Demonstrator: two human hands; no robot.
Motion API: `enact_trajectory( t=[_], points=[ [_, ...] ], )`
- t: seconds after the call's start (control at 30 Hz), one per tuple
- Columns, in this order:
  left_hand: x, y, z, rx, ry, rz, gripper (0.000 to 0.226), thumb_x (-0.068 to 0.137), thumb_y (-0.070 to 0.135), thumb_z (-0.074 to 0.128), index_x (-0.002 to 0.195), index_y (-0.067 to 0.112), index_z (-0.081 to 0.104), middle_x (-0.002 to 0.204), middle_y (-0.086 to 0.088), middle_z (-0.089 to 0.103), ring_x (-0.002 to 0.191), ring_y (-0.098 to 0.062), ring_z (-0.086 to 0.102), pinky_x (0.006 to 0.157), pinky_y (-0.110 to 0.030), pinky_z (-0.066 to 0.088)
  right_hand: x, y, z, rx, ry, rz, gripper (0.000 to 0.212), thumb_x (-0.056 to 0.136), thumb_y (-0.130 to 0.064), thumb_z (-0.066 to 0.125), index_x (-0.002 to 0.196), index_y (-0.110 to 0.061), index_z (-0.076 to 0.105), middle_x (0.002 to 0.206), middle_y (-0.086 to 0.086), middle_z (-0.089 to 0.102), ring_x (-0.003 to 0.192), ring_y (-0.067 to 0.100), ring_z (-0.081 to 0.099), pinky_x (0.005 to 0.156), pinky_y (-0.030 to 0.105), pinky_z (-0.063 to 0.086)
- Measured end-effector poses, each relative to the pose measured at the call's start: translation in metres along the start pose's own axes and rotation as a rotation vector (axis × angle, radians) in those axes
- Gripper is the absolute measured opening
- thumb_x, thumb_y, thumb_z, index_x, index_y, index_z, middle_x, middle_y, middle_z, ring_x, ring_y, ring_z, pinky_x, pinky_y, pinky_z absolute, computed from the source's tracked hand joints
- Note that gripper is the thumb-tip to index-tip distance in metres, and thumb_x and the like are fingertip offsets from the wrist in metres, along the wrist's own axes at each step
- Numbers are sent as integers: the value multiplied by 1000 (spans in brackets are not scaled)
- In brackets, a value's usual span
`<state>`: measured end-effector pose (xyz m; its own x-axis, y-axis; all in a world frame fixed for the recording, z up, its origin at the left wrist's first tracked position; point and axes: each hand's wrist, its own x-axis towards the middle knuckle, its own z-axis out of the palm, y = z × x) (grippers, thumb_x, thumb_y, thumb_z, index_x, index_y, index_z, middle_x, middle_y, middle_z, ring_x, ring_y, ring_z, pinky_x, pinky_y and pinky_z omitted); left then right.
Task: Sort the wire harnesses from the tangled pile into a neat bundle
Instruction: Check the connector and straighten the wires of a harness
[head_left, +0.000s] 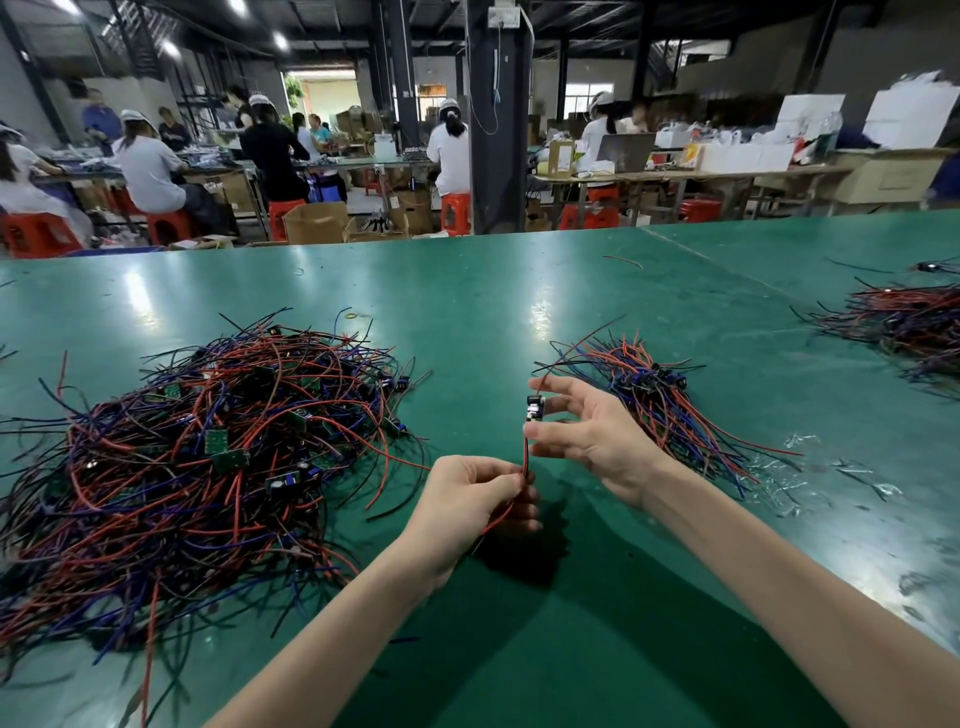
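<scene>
A single wire harness (534, 409), red and black leads topped by a small module, is held above the table just right of the frame's centre. Its leads are pinched in the curled fingers of the left hand (467, 499). The module is caught between thumb and forefinger of the right hand (587, 431), whose other fingers are spread apart. The neat bundle (660, 400) is laid behind the right hand, the tangled pile (208, 457) at the left. A further heap of wires (904, 322) is seen on the green table (467, 312) at the right edge.
</scene>
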<state>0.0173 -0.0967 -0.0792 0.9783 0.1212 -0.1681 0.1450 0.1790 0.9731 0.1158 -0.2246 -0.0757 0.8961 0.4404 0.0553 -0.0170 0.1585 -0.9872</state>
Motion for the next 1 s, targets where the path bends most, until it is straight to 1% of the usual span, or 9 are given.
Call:
enact_trajectory(
  t=[0.17, 0.27, 0.33, 0.47, 0.57, 0.67, 0.73, 0.83, 1.0],
  points=[
    [-1, -1, 2, -7, -4, 3, 16, 90, -6, 53, 78, -5, 64, 61, -10, 64, 46, -14, 59, 50, -24, 55, -1, -2, 0, 110, -30, 65, 48, 77, 18, 62, 117, -7, 54, 93, 11, 54, 63, 16, 64, 63, 28, 59],
    [-2, -2, 3, -34, -16, 2, 16, 90, -6, 54, 79, -5, 64, 64, -12, 64, 47, -14, 60, 50, -23, 55, -1, -2, 1, 124, -49, 85, 46, 77, 16, 64, 114, -9, 54, 83, 12, 55, 61, 16, 63, 60, 26, 57],
    [-2, -1, 2, -98, -38, -9, 13, 90, -7, 53, 81, -7, 63, 66, -14, 65, 50, -15, 61, 50, -23, 55, -1, -1, 1, 138, -31, 82, 44, 77, 17, 63, 111, -10, 56, 78, 12, 55, 58, 16, 62, 58, 25, 56],
    [0, 3, 0, -218, -79, -49, 11, 89, -11, 52, 86, -10, 62, 70, -17, 68, 54, -18, 66, 51, -23, 55, 1, -2, -2, 182, 43, 57, 42, 75, 20, 62, 105, -9, 58, 78, 13, 56, 57, 19, 62, 56, 26, 56],
    [0, 3, -1, -203, -115, -73, 10, 89, -11, 52, 89, -11, 62, 72, -17, 68, 55, -20, 66, 52, -23, 55, 2, -2, -2, 172, 70, 26, 42, 74, 21, 61, 103, -8, 58, 78, 16, 56, 54, 17, 62, 54, 26, 55],
    [0, 3, -2, -153, -146, -97, 10, 91, -4, 53, 89, -9, 61, 66, -12, 67, 50, -15, 63, 49, -22, 54, 2, -2, -3, 176, 97, 0, 42, 73, 23, 60, 102, -8, 57, 77, 16, 57, 54, 17, 63, 53, 27, 55],
    [1, 3, -3, -162, -164, -107, 11, 91, -4, 52, 91, -9, 62, 66, -11, 68, 50, -14, 63, 49, -21, 53, 3, -2, -4, 167, 123, -12, 42, 73, 23, 61, 101, -8, 57, 75, 15, 58, 55, 17, 63, 54, 27, 56],
    [0, 4, -2, -217, -212, -141, 13, 89, -11, 50, 94, -10, 63, 75, -15, 71, 55, -16, 67, 52, -21, 54, 5, -3, -9, 164, 188, -14, 42, 73, 24, 61, 102, -6, 57, 70, 10, 59, 57, 17, 63, 55, 27, 56],
    [-1, 5, -3, -196, -288, -119, 22, 89, -16, 44, 99, -8, 62, 79, -13, 72, 60, -15, 68, 57, -20, 55, 9, -2, -14, 224, 215, 35, 40, 73, 24, 60, 100, -5, 57, 52, 1, 60, 52, 15, 63, 51, 27, 55]
  ],
)
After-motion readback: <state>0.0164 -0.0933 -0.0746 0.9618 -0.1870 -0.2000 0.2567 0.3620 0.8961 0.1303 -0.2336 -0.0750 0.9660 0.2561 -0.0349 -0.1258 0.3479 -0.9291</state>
